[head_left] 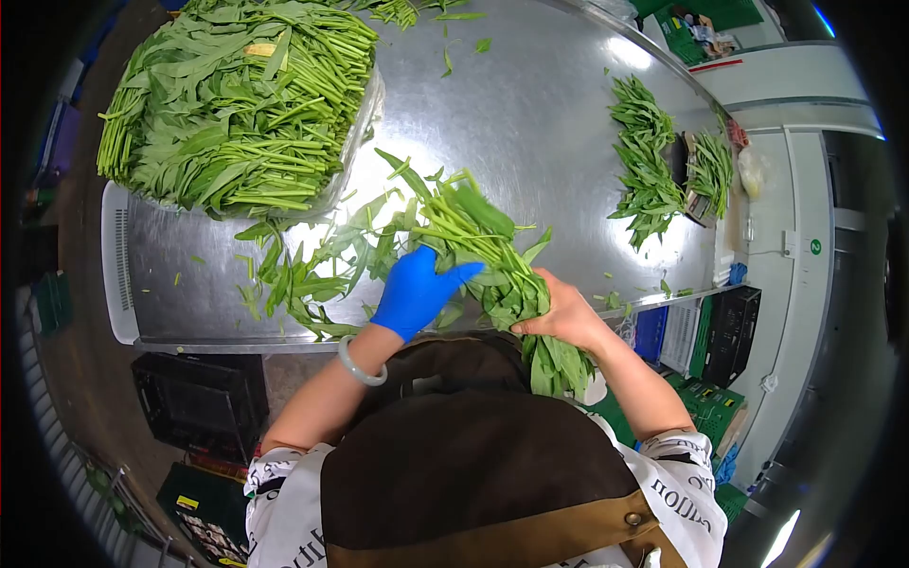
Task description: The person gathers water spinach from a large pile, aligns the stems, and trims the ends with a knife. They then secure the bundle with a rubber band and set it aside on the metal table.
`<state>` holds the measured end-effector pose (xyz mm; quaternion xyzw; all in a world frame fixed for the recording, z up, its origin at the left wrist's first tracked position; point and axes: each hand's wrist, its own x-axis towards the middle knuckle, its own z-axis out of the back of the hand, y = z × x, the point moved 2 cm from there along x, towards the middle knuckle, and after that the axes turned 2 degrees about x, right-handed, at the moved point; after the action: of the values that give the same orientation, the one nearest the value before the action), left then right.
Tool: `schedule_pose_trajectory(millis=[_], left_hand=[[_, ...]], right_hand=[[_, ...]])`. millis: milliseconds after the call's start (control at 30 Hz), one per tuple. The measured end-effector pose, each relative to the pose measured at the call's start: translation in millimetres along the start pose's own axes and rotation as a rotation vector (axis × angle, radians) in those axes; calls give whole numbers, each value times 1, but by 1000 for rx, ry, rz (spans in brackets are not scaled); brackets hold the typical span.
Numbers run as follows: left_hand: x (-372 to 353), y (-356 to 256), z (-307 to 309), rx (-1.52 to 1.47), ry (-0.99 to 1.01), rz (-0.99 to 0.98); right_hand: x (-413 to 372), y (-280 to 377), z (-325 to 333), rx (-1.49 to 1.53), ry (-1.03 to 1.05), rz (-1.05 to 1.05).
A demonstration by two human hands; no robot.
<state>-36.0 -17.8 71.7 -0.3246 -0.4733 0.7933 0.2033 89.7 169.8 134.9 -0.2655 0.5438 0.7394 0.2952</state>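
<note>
A bunch of water spinach [516, 293] is held in front of my body at the near edge of the metal table, stems toward the table and leaves hanging toward my apron. My left hand [421, 289], in a blue glove, is closed on its stem side, thumb across the top and the other fingers mostly hidden. Bare, my right hand [565, 312] grips the leafy part from the right. Loose leaves and stems [312, 279] lie on the table left of my gloved hand. At the far left rises a large pile of water spinach [246, 104] on clear plastic.
The metal table [530, 85] spans the space ahead. Sorted greens [644, 161] lie at its right side, next to another bundle [708, 175] by the edge. A black crate [199, 402] stands below on the left; several crates [705, 407] are stacked below right.
</note>
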Motion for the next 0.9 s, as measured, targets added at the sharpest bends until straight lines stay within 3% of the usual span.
schedule_pose_trajectory(millis=[100, 167, 300, 333, 433, 467, 567, 600, 700, 800, 900], left_hand=[[20, 43, 1, 246, -48, -62], [17, 40, 32, -441, -67, 254], [24, 82, 72, -676, -336, 278], [25, 94, 77, -467, -352, 274], [10, 89, 64, 406, -251, -150], [2, 82, 59, 754, -307, -372], [-2, 53, 48, 340, -291, -285], [0, 38, 48, 85, -109, -10], [5, 21, 18, -411, 154, 92], [9, 29, -16, -218, 278, 176], [3, 35, 5, -609, 332, 367]], right_hand=[[-2, -7, 2, 185, 86, 6], [-5, -10, 7, 219, 141, -29], [-7, -33, 8, 404, 212, -86], [-8, -34, 7, 420, 212, -94], [-9, -38, 4, 428, 212, -74], [-9, -38, 3, 422, 233, -73], [-5, -35, 1, 380, 267, -30], [-4, -31, -1, 356, 260, 3], [1, -29, -12, 318, 231, 84], [6, -28, -16, 239, 219, 97], [6, -38, -12, 242, 230, 100]])
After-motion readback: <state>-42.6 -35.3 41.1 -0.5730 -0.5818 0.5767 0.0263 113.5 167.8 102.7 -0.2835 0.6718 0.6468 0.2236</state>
